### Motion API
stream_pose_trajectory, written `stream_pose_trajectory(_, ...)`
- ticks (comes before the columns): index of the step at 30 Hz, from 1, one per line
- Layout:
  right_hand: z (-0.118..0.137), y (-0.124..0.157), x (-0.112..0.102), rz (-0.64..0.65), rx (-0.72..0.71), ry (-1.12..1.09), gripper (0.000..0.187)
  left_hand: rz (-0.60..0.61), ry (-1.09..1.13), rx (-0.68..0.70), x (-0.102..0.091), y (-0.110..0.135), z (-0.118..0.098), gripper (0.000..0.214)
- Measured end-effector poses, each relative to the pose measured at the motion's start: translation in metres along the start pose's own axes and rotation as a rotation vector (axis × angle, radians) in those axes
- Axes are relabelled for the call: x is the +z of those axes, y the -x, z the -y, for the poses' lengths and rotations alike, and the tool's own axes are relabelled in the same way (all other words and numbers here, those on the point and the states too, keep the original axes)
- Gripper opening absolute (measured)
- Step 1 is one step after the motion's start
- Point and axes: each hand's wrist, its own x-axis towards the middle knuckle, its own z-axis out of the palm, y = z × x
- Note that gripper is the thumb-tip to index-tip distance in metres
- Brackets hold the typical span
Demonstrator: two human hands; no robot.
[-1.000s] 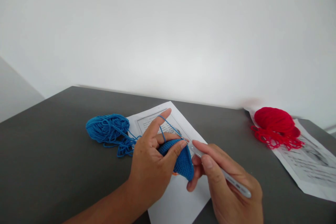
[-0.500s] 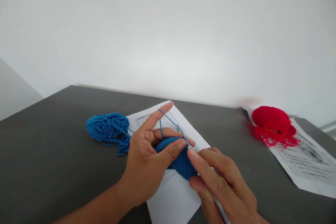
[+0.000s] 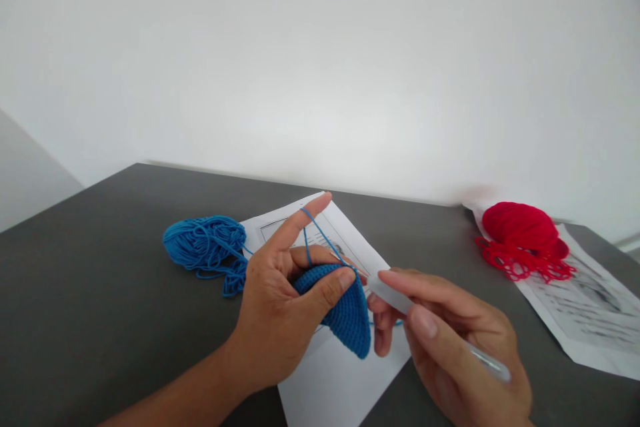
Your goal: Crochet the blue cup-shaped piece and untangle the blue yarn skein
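Note:
Between its thumb and fingers my left hand (image 3: 280, 307) pinches a blue crochet piece (image 3: 347, 317) by its upper edge. Its index finger points up, with a strand of blue yarn (image 3: 323, 235) looped over it and running down to the piece. My right hand (image 3: 450, 340) is closed on a crochet hook (image 3: 393, 295) with a pale grip, just right of the piece. The hook's thin metal shaft lies at the piece's top edge by the left thumb; its tip is hard to make out.
A loose blue yarn skein (image 3: 205, 243) lies on the dark table (image 3: 100, 280) to the left. Beneath my hands is a printed sheet (image 3: 325, 373). On the right, a red yarn ball (image 3: 523, 227) and red crochet lace (image 3: 523, 263) rest on another printed sheet (image 3: 590, 313).
My right hand has shifted right and turned, so the hook now lies flatter and more of its grip shows. The blue piece hangs more freely below my left thumb. My left hand has barely moved.

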Motion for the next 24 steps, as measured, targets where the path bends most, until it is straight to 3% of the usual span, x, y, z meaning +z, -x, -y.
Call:
stream_pose_trajectory(3,-0.004,0.003,0.001,-0.015,0.145,-0.153,0.024,-0.009,-0.012,-0.009,0.001,-0.002,0.0,0.094)
stream_pose_trajectory(5,-0.003,0.007,0.002,-0.014,0.044,0.012,0.028,-0.012,-0.01,-0.019,0.0,-0.004,0.001,0.095)
stream_pose_trajectory(8,0.001,0.012,0.005,0.029,-0.209,0.406,0.051,0.012,0.046,-0.056,-0.004,-0.008,0.002,0.099)
stream_pose_trajectory(11,0.001,0.013,0.005,0.048,-0.281,0.465,0.055,0.098,0.143,-0.091,-0.01,-0.012,0.003,0.1)
stream_pose_trajectory(15,-0.006,0.006,0.003,0.031,-0.026,0.079,0.03,0.138,0.15,-0.07,-0.013,-0.015,0.003,0.1)
stream_pose_trajectory(18,-0.01,0.006,0.004,-0.02,0.1,-0.021,0.029,0.04,0.004,-0.005,-0.008,-0.011,0.001,0.09)
stream_pose_trajectory(21,-0.011,0.013,0.007,-0.03,-0.043,0.273,0.033,-0.096,-0.154,0.074,0.0,-0.006,0.0,0.083)
stream_pose_trajectory(24,-0.012,0.02,0.01,0.045,-0.255,0.592,0.049,-0.145,-0.178,0.102,0.004,-0.003,-0.001,0.083)
